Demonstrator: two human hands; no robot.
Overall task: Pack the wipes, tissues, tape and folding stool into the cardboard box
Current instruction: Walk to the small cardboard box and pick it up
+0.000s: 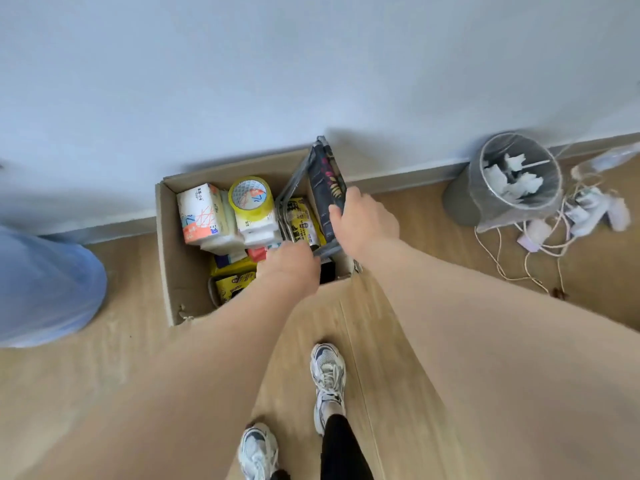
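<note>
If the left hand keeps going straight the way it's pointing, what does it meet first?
Most likely the folding stool: the left hand points up-right at its metal frame, which the right hand grips. Depth is unclear; it may already touch.

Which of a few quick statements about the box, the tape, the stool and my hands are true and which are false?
1. The tape roll is inside the cardboard box. True.
2. The folding stool lies flat on the floor outside the box. False: it stands tilted at the box's right end, its top sticking out.
3. The right hand grips the stool. True.
4. The bin by the wall is empty. False: it holds crumpled white paper.
</note>
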